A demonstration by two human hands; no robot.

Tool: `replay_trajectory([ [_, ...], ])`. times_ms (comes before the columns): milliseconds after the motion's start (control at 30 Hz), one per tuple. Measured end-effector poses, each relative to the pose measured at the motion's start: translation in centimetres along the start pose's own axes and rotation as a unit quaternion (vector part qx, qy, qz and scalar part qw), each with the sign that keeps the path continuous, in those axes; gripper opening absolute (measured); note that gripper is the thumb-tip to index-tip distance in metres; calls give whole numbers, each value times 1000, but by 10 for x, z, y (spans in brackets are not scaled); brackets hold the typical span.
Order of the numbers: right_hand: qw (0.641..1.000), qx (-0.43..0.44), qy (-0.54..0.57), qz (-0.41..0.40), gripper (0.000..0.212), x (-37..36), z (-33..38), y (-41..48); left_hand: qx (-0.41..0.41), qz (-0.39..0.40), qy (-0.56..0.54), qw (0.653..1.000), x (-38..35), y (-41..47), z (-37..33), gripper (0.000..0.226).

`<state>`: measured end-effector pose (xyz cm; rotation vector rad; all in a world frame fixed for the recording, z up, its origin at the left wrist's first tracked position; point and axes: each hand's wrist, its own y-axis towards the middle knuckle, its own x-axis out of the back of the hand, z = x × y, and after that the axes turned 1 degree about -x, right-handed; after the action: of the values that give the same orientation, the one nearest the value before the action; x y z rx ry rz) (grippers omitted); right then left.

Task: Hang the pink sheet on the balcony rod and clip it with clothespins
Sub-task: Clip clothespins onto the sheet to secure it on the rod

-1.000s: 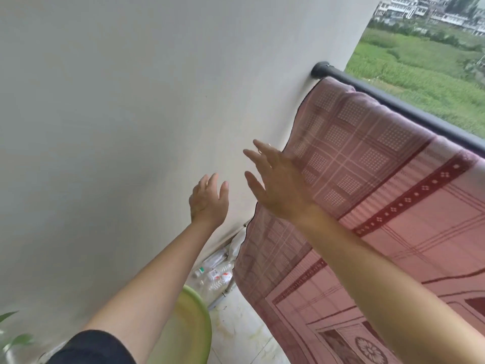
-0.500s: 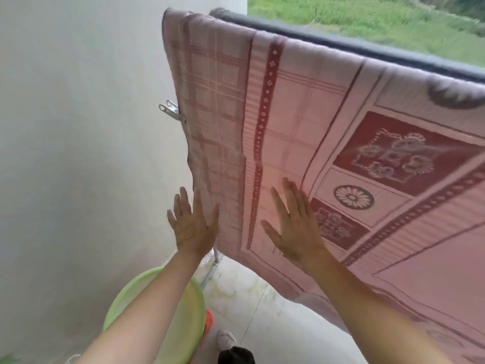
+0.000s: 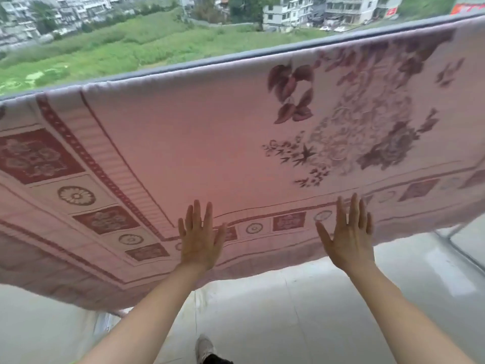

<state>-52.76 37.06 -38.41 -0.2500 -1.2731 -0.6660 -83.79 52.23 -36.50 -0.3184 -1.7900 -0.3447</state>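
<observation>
The pink sheet, patterned with dark red borders and flowers, is draped over the grey balcony rod, which runs across the whole view. My left hand lies flat and open on the sheet's lower border, near the middle. My right hand is spread open over the same border, further right. Neither hand holds anything. No clothespin shows in this view.
A pale tiled balcony floor lies below the sheet's hem. My shoe stands at the bottom centre. A metal railing frame shows at the right. Beyond the rod are a green field and buildings.
The view has swung right from the wall end of the rod to the sheet's middle. Both hands moved along the sheet, staying open and flat. The metal clip at the left edge has left view.
</observation>
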Motion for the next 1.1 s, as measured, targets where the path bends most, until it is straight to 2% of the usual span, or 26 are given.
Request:
replay_trajectory([
  [167, 993, -115, -18, -18, 88, 37, -139, -11, -133, 44, 23, 990, -42, 14, -163, 76],
  [333, 980, -196, -27, -12, 89, 47, -241, 3, -276, 52, 71, 957, -92, 54, -313, 77],
  [467, 966, -248, -68, -2, 91, 58, -330, 19, -352, 75, 65, 931, -139, 92, -441, 78],
  [567, 945, -304, -118, -16, 93, 92, -408, 35, -400, 102, 30, 910, -167, 114, -547, 79],
  [700, 903, -392, -160, -71, 94, 161, -512, 52, -486, 109, -16, 867, -183, 135, -700, 74],
  [800, 869, -459, -148, -110, 97, 197, -570, 45, -527, 110, -48, 842, -187, 134, -799, 75],
  [967, 833, -518, -128, -146, 100, 219, -675, 34, -589, 118, -17, 799, -220, 120, -940, 77],
  [1100, 827, -533, -102, -145, 99, 222, -787, 57, -597, 115, 15, 794, -263, 117, -1052, 77],
])
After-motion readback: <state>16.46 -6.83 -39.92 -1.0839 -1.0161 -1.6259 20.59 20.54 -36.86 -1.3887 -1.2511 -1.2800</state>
